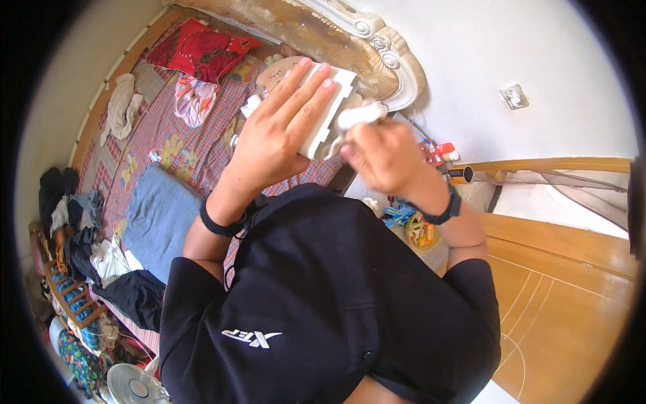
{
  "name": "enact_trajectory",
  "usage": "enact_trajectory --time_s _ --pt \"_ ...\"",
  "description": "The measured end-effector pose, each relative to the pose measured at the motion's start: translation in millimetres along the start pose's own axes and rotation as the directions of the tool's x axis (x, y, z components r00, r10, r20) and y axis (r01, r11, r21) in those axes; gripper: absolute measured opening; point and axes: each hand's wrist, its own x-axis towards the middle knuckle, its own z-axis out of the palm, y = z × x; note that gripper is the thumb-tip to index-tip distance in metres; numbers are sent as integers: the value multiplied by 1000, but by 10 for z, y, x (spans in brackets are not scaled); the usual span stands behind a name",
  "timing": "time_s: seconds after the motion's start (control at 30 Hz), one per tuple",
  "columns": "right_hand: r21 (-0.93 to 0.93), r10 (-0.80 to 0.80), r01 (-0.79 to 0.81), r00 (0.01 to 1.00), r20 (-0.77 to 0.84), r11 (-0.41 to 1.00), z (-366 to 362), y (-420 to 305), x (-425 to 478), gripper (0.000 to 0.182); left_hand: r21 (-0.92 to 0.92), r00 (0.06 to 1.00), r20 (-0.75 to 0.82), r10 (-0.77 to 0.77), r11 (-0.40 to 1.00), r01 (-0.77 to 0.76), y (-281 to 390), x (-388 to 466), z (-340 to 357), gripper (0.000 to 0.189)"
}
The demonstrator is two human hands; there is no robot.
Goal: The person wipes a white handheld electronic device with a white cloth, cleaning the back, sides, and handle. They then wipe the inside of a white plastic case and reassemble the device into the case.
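My left hand [282,126] grips a white plastic panel [337,96] with notched edges. Its fingers lie across the panel's face, and its thumb sits at the lower edge. A bunched white-and-grey cloth [361,116] is pinched in my right hand [386,154], close to the panel's right side. My right hand is slightly blurred, and whether the cloth touches the panel is unclear. Behind the panel, a round cushion with a stitched sleeping face [275,76] is partly covered by my left fingers.
A bed with a checked sheet [151,131] bears a red pillow [202,50] and a folded blue cloth [159,217]. A carved headboard [388,55] stands ahead. On the right are a small basket [423,232] and a wooden door [565,303]. A white fan [135,386] stands lower left.
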Motion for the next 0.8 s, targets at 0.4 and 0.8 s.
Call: enact_trajectory --time_s 0.4,0.8 --pt "640 311 -389 920 236 663 165 -295 -325 27 61 1000 -29 -12 998 14 12 -116 67 73" --pt "-92 53 -38 986 160 995 136 32 -172 20 -176 966 201 -165 964 201 18 -345 38 78"
